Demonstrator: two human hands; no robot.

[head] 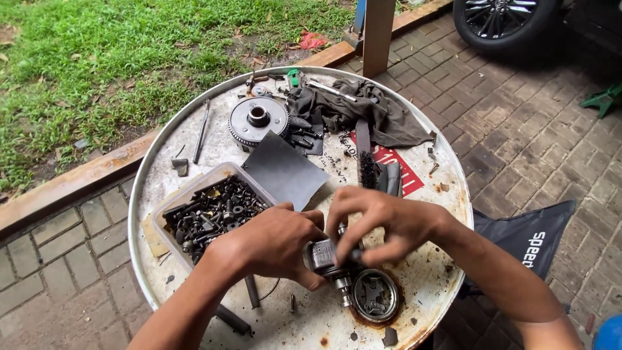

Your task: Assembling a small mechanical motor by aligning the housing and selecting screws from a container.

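Head cam, looking down on a round metal tabletop (194, 129), scuffed and rust-spotted, set on brick paving w/ grass off to the left; both hands meet near the front edge, over a small ribbed metal engine part (322, 255). Left hand (269, 243) wraps it from the left side, fingers curled and pressed together round the body, thumb underneath by the look of it, probably to stop it turning; right hand (382, 223) comes over the top, fingers bent down and pinching at the part's upper end (exactly what the fingertips grip is hidden, can't tell). The part sits held just above the table, between the two palms, its shaft end pointing down toward a round rusty tin lid (376, 296) w/ small bits in it; lid lies just beside, likely as a catch-tray.

Left of the hands: clear plastic tub (214, 178) full of dark bolts and nuts, close enough to reach; a grey sheet of abrasive paper (285, 170) lies touching its far corner. Further back: a toothed clutch drum (258, 121) lying flat, a crumpled dark rag (363, 110) beside it, a wire brush (366, 162) on a red-and-white sticker. Top right, well apart, a car wheel (502, 19).
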